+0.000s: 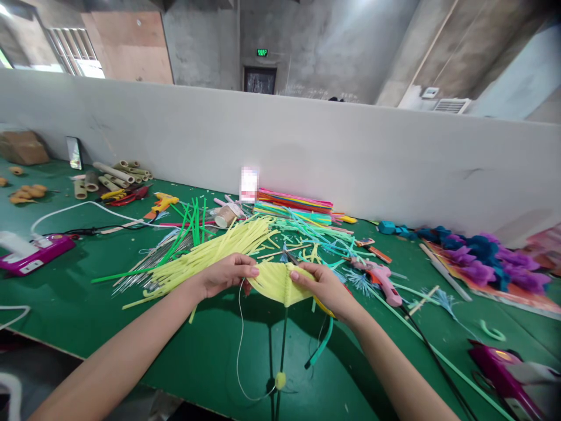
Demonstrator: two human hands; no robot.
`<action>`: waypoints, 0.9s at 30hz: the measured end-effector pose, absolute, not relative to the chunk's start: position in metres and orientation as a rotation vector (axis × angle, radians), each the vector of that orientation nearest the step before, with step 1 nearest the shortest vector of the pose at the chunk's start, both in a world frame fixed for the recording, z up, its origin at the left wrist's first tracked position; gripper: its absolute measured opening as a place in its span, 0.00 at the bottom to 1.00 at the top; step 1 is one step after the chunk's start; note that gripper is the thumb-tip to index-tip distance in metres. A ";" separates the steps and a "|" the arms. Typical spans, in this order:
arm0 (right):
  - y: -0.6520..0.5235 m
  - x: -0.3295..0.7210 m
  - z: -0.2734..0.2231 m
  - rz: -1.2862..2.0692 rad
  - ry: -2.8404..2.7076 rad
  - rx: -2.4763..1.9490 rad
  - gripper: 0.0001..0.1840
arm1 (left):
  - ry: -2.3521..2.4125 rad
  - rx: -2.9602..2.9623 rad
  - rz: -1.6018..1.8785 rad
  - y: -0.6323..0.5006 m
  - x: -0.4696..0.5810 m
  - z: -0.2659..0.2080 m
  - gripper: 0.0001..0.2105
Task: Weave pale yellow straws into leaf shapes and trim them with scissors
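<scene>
A pale yellow leaf shape (pixel 269 283), apparently made of fuzzy pipe cleaners set side by side along a ridge, is held up above the table. My left hand (pixel 230 273) pinches its left tip. My right hand (pixel 326 289) grips its right half by the ridge, thumb on top. Beneath that hand show a dark pointed tip and a yellow handle (pixel 323 306), a tool mostly hidden by the palm. A thin dark stem (pixel 284 339) runs down from the leaf to a small yellow fuzzy ball (pixel 280 381). White thread (pixel 239 356) loops from near my left fingers toward the ball.
Beyond my hands lie yellow pipe cleaners (pixel 219 248) and green ones (pixel 197 219). A pink glue gun (pixel 381 278) is at right, a yellow one (pixel 164 202) at left. Purple power strips (pixel 37 254) sit at both sides. A white partition (pixel 280 134) borders the table's back.
</scene>
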State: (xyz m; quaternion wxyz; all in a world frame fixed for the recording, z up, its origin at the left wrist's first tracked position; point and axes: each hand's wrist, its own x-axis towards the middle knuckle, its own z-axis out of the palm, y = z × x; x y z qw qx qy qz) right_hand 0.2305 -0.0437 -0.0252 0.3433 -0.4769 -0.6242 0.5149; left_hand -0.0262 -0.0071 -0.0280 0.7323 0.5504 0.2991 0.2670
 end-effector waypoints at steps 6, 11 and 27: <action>-0.043 0.231 -0.025 1.356 -1.596 -1.218 0.19 | 0.760 1.270 0.554 -0.011 -0.023 -0.025 0.14; -0.043 0.231 -0.026 1.350 -1.585 -1.221 0.19 | 0.789 1.345 0.477 -0.015 -0.021 -0.025 0.14; -0.041 0.231 -0.027 1.317 -1.604 -1.228 0.19 | 0.728 1.479 0.405 -0.019 -0.019 -0.021 0.14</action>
